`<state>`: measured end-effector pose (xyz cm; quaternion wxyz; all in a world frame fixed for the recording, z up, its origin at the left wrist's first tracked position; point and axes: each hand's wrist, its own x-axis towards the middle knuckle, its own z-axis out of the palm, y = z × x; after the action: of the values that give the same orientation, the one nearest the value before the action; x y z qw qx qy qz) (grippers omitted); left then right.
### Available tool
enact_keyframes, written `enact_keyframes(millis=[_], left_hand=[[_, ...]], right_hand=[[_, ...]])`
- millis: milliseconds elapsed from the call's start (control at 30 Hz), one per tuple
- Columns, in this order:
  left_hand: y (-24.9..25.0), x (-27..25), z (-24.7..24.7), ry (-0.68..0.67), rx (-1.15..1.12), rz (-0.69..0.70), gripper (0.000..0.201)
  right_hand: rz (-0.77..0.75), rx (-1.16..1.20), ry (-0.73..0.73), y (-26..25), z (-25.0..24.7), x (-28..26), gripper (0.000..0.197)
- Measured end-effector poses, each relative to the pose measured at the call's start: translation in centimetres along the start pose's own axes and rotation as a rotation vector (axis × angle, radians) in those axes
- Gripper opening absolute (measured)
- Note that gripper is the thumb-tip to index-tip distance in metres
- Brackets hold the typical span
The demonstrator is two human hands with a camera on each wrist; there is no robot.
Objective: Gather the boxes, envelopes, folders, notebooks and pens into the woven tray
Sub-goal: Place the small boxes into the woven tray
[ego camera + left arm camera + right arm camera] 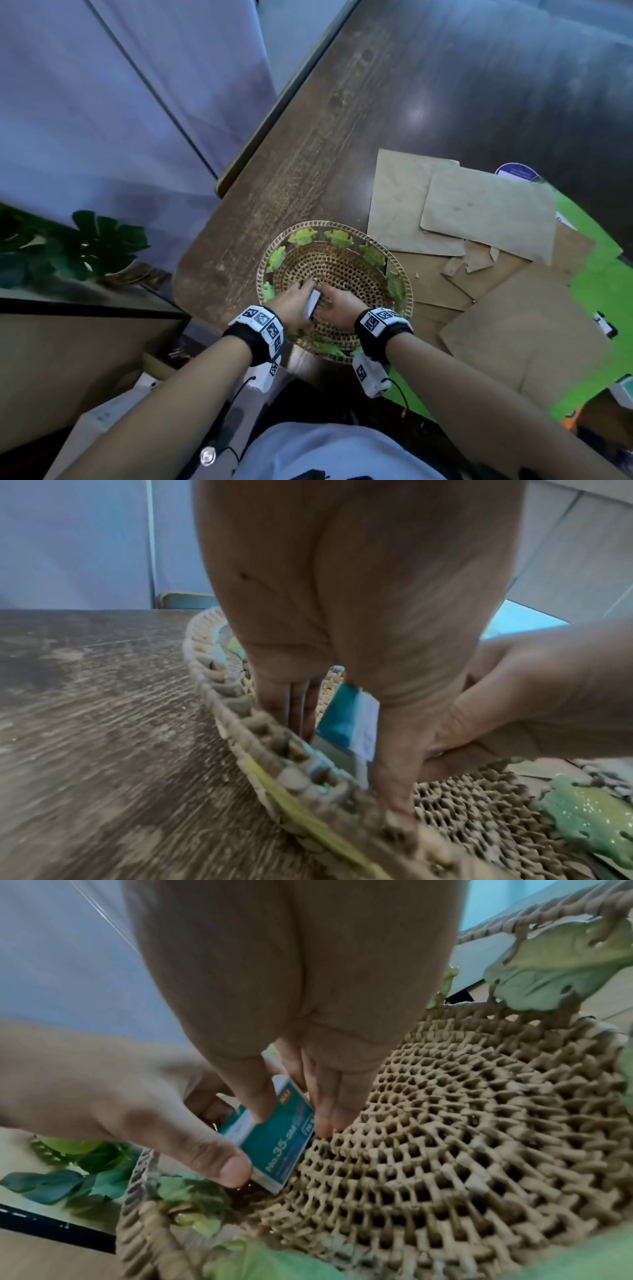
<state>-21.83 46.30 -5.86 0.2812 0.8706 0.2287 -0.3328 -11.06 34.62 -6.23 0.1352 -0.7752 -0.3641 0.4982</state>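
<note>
A round woven tray (400,274) with green leaf trim sits on the dark wooden table (342,120). Both hands are inside its near left part, holding one small teal and white box (312,303) that stands on edge on the weave. My left hand (297,298) grips the box (281,1146) from the left, thumb on its near end. My right hand (335,302) pinches the box (346,721) from the right, between thumb and fingers. From the wrists I see the left hand (344,753), the right hand (293,1121) and the tray (462,1137).
Several brown envelopes (486,212) and brown folders (527,329) lie overlapped right of the tray, partly on a green mat (603,284). A small black and white thing (604,323) rests at the far right. A potted plant (99,246) stands left, below the table's edge.
</note>
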Motion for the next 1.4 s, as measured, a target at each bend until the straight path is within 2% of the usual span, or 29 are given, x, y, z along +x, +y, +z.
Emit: enact_keyframes(millis=[133,233,333,400,500,567,700,800,1000,1100,1167,1233,1333,1400], left_hand=[[-1.0,-0.1,0.2,0.081,-0.001,0.012,0.078],[-1.3,-0.1,0.2,0.087,0.014,0.004,0.079],[-1.3,0.0,-0.1,0.104,0.0,0.015,0.072],[-1.1,0.0,-0.2,0.073,0.03,0.008,0.078],[-0.9,-0.1,-0.3,-0.045,0.126,0.019,0.099],[-0.8,0.0,-0.5,-0.04,0.177,0.037,0.095],[-0.4,-0.2,-0.9,0.04,0.259,0.07,0.065],[0.0,-0.2,-1.2,0.042,0.278,0.065,0.057],[0.0,-0.2,-1.2,0.032,0.253,0.042,0.067],[-0.2,-0.2,-1.0,0.013,0.289,0.04,0.084],[0.2,-0.4,-1.1,0.045,0.337,0.052,0.095],[1.0,-0.5,-1.4,0.132,0.316,0.077,0.096],[2.6,-0.6,-1.8,0.271,0.176,0.185,0.077],[4.3,-0.7,-2.0,0.295,0.114,0.267,0.059]], right_hand=[[0.025,0.054,-0.027,0.2,0.7,-0.3,0.075],[0.024,0.054,-0.06,0.3,0.9,-0.7,0.087],[0.03,0.057,-0.108,0.5,0.9,-0.9,0.093],[0.034,0.026,-0.148,0.9,1.1,-0.9,0.098],[0.062,-0.009,-0.182,1.3,1.5,-0.8,0.103],[0.08,-0.033,-0.173,1.3,1.5,-0.6,0.102],[0.05,-0.085,-0.143,1.7,2.2,-0.9,0.098],[0.027,-0.117,-0.17,2.3,2.8,-1.0,0.097],[0.019,-0.122,-0.176,2.2,2.9,-0.7,0.095],[0.005,-0.116,-0.151,2.1,2.7,-1.1,0.09],[0.006,-0.094,-0.108,2.0,2.1,-1.8,0.083],[0.031,-0.046,-0.056,2.2,1.3,-2.8,0.073],[0.057,0.047,0.062,3.4,-0.1,-5.1,0.058],[0.049,0.144,0.167,4.5,-1.1,-7.2,0.045]])
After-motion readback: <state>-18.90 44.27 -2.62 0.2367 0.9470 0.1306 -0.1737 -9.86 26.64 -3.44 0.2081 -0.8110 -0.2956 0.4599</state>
